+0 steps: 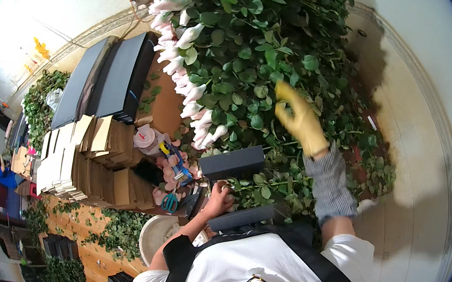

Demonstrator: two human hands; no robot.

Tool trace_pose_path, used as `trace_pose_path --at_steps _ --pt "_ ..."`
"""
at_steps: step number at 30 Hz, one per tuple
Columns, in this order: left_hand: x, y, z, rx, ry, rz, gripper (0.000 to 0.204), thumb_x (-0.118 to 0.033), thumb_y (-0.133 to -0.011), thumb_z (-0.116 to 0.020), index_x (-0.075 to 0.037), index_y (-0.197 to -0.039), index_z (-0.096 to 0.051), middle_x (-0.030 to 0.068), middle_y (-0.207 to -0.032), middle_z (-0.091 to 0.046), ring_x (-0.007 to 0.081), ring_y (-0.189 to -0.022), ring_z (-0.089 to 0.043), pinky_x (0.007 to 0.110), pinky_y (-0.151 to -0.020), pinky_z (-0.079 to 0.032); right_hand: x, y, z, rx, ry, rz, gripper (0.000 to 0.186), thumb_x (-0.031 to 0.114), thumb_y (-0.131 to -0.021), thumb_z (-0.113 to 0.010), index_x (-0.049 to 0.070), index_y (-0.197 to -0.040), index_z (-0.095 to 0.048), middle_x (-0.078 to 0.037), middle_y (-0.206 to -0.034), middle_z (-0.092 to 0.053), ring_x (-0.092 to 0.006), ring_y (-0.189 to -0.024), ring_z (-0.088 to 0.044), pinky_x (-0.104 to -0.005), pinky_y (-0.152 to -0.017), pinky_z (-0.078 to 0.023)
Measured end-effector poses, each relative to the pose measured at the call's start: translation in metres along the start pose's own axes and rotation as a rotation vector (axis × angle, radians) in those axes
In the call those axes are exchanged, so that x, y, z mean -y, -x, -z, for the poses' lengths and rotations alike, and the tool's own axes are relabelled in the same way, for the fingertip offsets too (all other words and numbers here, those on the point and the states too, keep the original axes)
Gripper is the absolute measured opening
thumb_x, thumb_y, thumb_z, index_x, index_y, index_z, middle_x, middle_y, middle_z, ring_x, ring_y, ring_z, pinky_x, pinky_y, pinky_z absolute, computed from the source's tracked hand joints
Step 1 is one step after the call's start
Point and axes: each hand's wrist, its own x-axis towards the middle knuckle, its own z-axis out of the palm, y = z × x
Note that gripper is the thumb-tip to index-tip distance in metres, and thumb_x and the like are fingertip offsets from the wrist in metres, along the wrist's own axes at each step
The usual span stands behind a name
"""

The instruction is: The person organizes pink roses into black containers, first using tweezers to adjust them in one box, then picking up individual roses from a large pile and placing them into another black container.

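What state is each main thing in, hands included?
Right hand: gloved, fingers parted
Left hand: bare, fingers curled; grip unclear
Flowers: piled, pale heads facing left
Teal scissors: lying down; open or shut unclear
White bucket: uncovered
Cardboard sheets: stacked
Black panels: stacked

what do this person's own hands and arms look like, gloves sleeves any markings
The right hand wears a yellow glove; past its cuff comes a grey, finely striped sleeve cover on the forearm, then a white short sleeve. The left hand shows no glove, and its forearm is uncovered. No markings can be made out on the glove.
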Motion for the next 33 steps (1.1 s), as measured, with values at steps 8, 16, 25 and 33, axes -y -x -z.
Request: trace_pose_path --at_steps 8,16,25,33 --pt "-0.019 -0.014 -0.002 0.197 -0.234 -0.011 0.043 -0.031 -0.086 -0.069 -0.020 -0.128 -0.064 0.0235 -0.126 -0.049 0.0423 -0.113 -0.050 0.050 -0.095 -0.045 -0.070 -0.182 0.015 -0.420 0.824 -0.133 0.058 0.015 -0.083 -0.074 0.002 -0.136 -0.056 -0.008 -0.096 -0.070 -0.0257 -0.085 -0.068 -0.0408 -0.065 -0.055" --pt "0.013 0.006 -0.013 0.116 -0.087 0.013 0.066 -0.022 -0.078 -0.073 -0.005 -0.137 -0.047 0.0237 -0.114 -0.051 0.0434 -0.103 -0.052 0.051 -0.089 -0.045 0.014 -0.015 0.088 -0.038 -0.329 -0.235 0.037 0.030 -0.102 -0.054 0.006 -0.128 -0.063 -0.007 -0.084 -0.058 -0.0176 -0.072 -0.055 -0.0291 -0.072 -0.054" --pt "0.005 -0.017 -0.013 -0.048 0.293 0.060 0.046 -0.014 -0.078 -0.074 -0.002 -0.121 -0.062 0.0171 -0.112 -0.066 0.0372 -0.108 -0.061 0.044 -0.090 -0.051 -0.117 0.238 -0.032 0.650 1.017 -0.105 0.057 0.003 -0.090 -0.057 0.010 -0.145 -0.049 -0.017 -0.125 -0.062 -0.0312 -0.122 -0.055 -0.0458 -0.109 -0.042" --pt "0.003 -0.026 0.032 0.349 0.891 0.449 0.046 -0.027 -0.087 -0.078 -0.003 -0.123 -0.062 0.0103 -0.106 -0.070 0.0153 -0.095 -0.066 0.031 -0.081 -0.054 -0.078 0.178 -0.008 0.654 0.046 -0.621 0.072 0.024 -0.082 -0.076 0.005 -0.145 -0.047 -0.024 -0.135 -0.057 -0.0396 -0.129 -0.051 -0.0412 -0.108 -0.042"
